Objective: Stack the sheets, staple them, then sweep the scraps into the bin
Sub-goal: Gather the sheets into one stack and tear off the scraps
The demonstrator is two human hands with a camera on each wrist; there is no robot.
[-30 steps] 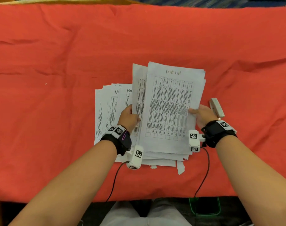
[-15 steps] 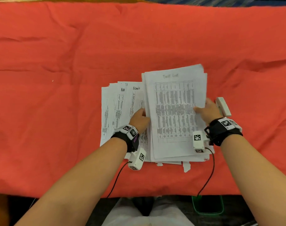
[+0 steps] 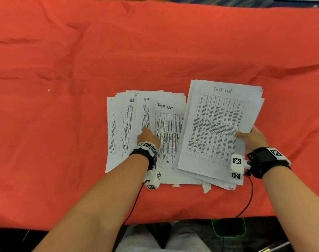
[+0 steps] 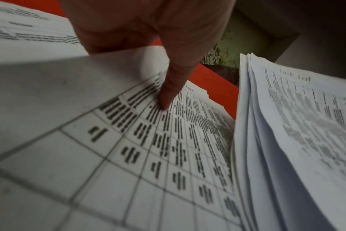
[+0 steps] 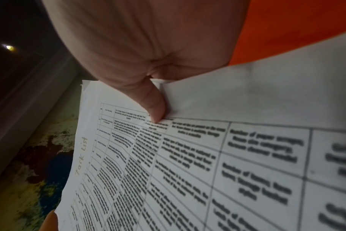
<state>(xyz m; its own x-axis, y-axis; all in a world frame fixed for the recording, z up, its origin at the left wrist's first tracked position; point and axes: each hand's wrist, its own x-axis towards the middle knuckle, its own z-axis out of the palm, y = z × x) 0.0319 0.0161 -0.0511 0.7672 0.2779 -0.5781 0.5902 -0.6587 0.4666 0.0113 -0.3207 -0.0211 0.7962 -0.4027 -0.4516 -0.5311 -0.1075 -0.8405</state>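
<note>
Paper everywhere on red cloth point(image 3: 64, 51). Left: fanned sheets point(image 3: 122, 128) flat on cloth, left hand point(image 3: 148, 137) on top, one straight finger pressing printed page, gripping nothing. Right: held bundle point(image 3: 217, 124) tilted, pinched at right edge by right hand point(image 3: 253, 138), thumb on top. Scraps point(image 3: 206, 187) at near edge. Green bin point(image 3: 228, 228) under table edge. Stapler not visible. Step judged: stacking, unfinished. Next: gather fanned sheets, join with bundle, square edges.

Two hands point(image 3: 253, 138); two sheet piles point(image 3: 217, 124); two torn scraps point(image 3: 206, 187); one red cloth point(image 3: 155, 51); one green bin point(image 3: 228, 228).
</note>
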